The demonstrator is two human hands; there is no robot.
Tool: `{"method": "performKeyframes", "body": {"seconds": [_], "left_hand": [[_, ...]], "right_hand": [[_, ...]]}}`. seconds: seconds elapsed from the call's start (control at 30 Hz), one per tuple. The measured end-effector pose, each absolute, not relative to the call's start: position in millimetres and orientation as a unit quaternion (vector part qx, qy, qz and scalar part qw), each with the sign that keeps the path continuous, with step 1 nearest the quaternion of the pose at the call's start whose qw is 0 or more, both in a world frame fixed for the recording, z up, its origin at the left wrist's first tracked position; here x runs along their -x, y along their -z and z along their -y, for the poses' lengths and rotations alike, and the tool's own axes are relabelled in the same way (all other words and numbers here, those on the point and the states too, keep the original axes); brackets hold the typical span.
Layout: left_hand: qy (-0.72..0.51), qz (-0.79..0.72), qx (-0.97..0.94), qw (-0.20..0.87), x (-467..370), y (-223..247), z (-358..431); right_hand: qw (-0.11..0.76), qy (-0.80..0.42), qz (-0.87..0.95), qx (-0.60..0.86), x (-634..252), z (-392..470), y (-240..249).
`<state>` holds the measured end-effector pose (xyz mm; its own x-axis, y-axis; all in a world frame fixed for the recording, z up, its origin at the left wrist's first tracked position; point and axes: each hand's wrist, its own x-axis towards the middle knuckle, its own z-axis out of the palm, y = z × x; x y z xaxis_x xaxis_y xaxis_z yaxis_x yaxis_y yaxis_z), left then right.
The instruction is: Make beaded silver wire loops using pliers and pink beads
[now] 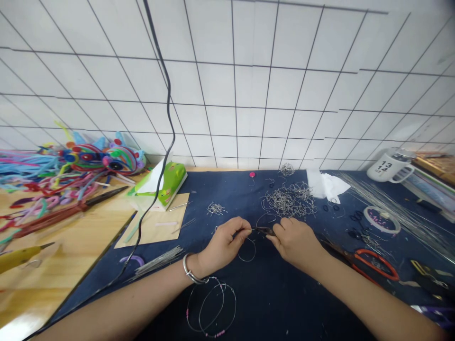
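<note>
At frame centre, the left fingers (243, 233) pinch a wire loop (255, 251), the right fingers (279, 232) grip pliers (263, 230) just beside it, and a round dish (391, 231) at frame right contains pink beads (381, 221).

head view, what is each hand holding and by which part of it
Left hand: a wire, pinched close to the tip of the pliers. Right hand: the pliers, by the handle end, mostly hidden in its grip.
</note>
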<state>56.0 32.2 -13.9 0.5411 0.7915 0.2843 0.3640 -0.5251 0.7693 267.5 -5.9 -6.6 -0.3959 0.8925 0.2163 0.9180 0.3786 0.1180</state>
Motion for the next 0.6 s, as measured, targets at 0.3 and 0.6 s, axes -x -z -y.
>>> {"method": "performKeyframes", "body": {"seconds": [0.3, 0.6], "left_hand": [[-0.314, -0.326, -0.832, 0.32, -54, 15, -38], [-0.336, -0.35, -0.755, 0.442, -51, 16, -47]], "right_hand": [[0.034, 0.06, 0.832, 0.551, -268, 8, 3], [0.019, 0.015, 0.825, 0.564, -273, 3, 3]]}}
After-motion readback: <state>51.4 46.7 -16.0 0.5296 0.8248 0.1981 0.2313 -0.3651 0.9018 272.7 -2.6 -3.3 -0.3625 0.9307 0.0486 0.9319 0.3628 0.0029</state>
